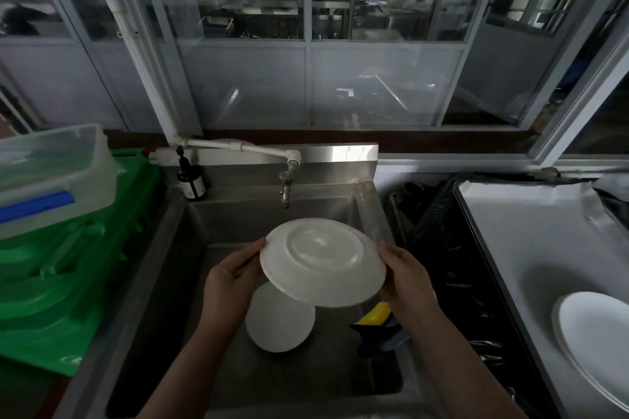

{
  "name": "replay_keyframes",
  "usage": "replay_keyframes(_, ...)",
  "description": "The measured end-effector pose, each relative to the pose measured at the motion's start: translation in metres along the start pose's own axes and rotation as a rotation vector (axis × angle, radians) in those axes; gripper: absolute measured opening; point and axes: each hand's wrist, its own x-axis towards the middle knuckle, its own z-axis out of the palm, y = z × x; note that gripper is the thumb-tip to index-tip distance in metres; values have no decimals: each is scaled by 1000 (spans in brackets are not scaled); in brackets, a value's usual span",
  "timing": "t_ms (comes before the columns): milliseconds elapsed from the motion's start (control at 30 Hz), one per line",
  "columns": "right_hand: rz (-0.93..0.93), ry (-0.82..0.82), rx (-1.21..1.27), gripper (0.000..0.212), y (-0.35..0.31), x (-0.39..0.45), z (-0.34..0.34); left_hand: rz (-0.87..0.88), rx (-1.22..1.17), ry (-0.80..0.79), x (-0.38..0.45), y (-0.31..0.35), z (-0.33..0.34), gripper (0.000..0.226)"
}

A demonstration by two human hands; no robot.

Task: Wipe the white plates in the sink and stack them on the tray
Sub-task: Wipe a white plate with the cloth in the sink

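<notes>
Over the steel sink (190,231), two hands hold one white plate (323,262) up in the air. It is turned so its bottom faces up, and it tilts a bit. The left hand (228,279) grips the left edge. The right hand (406,279) grips the right edge. The hands are apart, with the plate between them.

Under it, a second plate (279,325) lies flat on the sink floor. A yellow and blue cloth (381,326) lies in the sink too, just by the right wrist. No hand holds the cloth.

Off to the right sits the tray (510,231). A plate on the tray (595,333) is already there.

What could go wrong? The plate may be wet, so it could slip from the fingers. Then it would fall on the second plate below and might crack. It could also bump the tap (285,185), which hangs close behind it. And if it goes to the tray without a wipe, it may still be dirty.
</notes>
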Motion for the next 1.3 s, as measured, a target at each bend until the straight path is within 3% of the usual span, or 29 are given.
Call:
replay_keyframes(300,78,68,171,12,14,20,-1,-241,-289,29,5,-4,21,23)
replay_keyframes(533,135,118,151,12,22,34,-7,-465,-418,-65,19,-21,31,30)
replay_keyframes(633,166,115,152,12,25,38,-8,-460,-373,-80,21,-26,34,33)
replay_keyframes(833,219,67,183,12,34,36,-4,-275,33,27,20,-25,47,29)
replay_keyframes(1100,245,16,168,11,40,36,-3,-272,-37,149,16,-29,54,27)
replay_keyframes(1300,219,34,-141,13,61,49,-22,-293,-49,210,17,-32,55,26)
